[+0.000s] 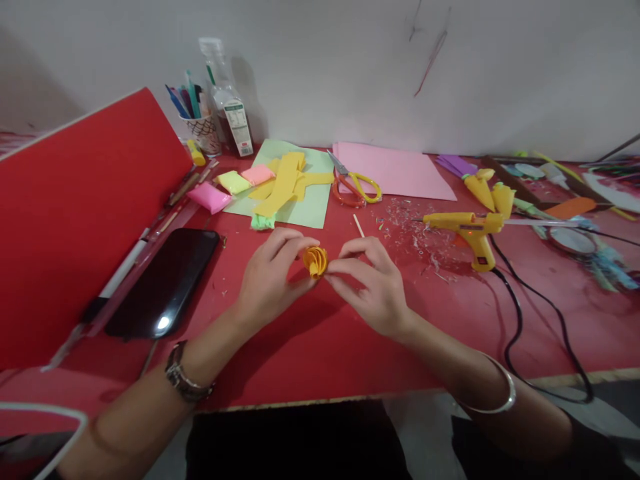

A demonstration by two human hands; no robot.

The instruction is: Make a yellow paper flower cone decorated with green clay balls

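Observation:
A small rolled orange paper flower (315, 261) is held just above the red table (320, 347), between both my hands. My left hand (270, 277) curls its fingers round the flower's left side. From the right, my right hand (373, 283) pinches the flower with thumb and fingertips. A thin wooden stick (359, 225) lies on the table just behind my hands.
A black phone (165, 280) and a large red sheet (75, 213) lie to the left. Yellow paper strips (285, 183), scissors (353, 183) and pink paper (395, 170) lie behind. A yellow glue gun (470, 230) with a black cord (520, 320) stands at the right.

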